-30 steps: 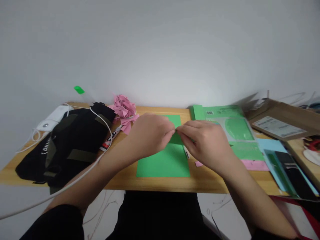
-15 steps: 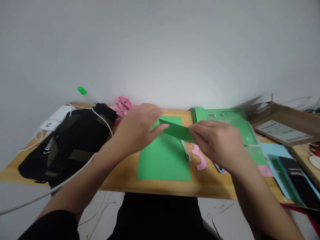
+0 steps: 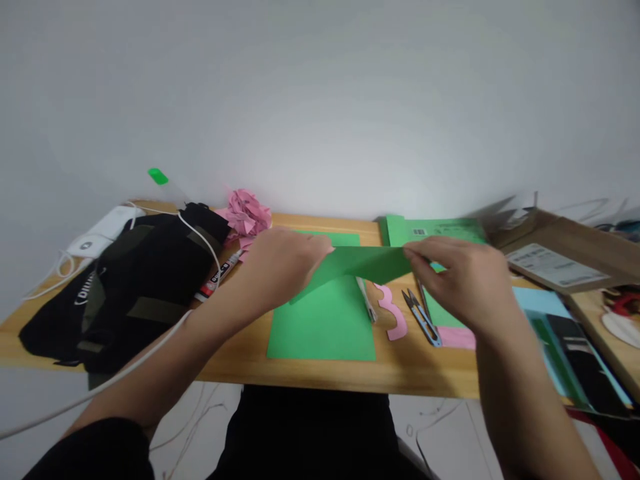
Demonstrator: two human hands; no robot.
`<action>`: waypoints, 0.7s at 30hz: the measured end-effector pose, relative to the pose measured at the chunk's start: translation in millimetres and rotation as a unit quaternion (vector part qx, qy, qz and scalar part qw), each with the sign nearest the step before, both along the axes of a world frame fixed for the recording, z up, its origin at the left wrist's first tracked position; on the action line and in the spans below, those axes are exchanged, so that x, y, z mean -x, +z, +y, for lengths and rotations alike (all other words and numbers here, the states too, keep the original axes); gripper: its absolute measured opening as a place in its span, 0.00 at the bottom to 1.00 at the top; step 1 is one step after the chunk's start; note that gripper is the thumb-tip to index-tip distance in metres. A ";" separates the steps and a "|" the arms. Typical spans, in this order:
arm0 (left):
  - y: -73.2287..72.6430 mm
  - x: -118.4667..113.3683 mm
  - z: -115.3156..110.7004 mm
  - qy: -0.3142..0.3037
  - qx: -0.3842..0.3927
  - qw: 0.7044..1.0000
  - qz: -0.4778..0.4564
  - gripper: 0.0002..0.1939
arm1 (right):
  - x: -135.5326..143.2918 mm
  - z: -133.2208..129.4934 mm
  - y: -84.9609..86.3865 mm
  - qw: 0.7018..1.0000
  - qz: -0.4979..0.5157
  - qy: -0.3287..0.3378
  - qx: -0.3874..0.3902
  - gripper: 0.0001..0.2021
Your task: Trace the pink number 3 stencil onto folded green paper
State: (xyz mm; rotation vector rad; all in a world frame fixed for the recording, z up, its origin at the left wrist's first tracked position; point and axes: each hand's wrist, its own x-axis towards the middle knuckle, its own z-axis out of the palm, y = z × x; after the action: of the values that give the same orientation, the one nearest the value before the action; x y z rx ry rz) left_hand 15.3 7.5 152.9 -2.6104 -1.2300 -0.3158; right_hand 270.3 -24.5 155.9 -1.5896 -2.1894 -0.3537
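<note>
My left hand (image 3: 290,261) and my right hand (image 3: 457,280) pinch the two ends of a green paper piece (image 3: 373,262), stretched between them above the table. Below it, a larger green paper sheet (image 3: 323,333) lies flat on the wood. Close to that sheet's right edge rests a slim white tool (image 3: 367,300), partly covered by the raised paper. A pink paper cutout (image 3: 393,312) with a wavy outline is beside it. Blue-handled thread snips (image 3: 423,318) lie under my right hand, blades pointing away from me.
At left sit a black bag (image 3: 145,287), a glue tube (image 3: 220,277) and a white power strip (image 3: 103,233). Crumpled pink paper (image 3: 246,213) is against the wall. A green paper pack (image 3: 445,230) and a cardboard box (image 3: 565,250) stand at right. A white cable (image 3: 125,373) crosses my left forearm.
My left hand, open half a second ago, has closed on the paper's left end. My right hand has shifted right, and the paper now spans between both hands. The snips have come into fuller view.
</note>
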 end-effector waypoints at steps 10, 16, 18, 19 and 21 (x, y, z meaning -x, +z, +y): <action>1.7 23.4 2.5 0.009 0.071 0.990 -0.125 0.19 | -30.6 -0.1 -0.7 0.972 0.227 -0.052 0.032 0.17; -2.0 23.7 4.5 -0.072 0.153 0.954 -0.246 0.17 | -13.7 14.3 -10.9 0.928 0.343 0.046 0.138 0.23; -5.2 26.6 5.0 -0.059 0.173 0.944 -0.275 0.15 | -12.6 13.8 -11.0 0.920 0.359 0.044 0.154 0.26; -7.1 28.8 5.1 -0.046 0.195 0.938 -0.284 0.14 | -13.1 12.7 -10.6 0.918 0.368 0.036 0.146 0.26; -11.2 33.4 5.2 -0.013 0.266 0.915 -0.303 0.13 | -15.7 10.3 -9.9 0.915 0.384 0.024 0.120 0.24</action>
State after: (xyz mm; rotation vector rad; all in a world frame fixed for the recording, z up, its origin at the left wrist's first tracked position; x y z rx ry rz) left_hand -18.1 12.8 141.7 -3.1132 -1.6606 -0.9800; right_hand 286.0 -14.2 146.0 -1.4431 -1.6726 0.5067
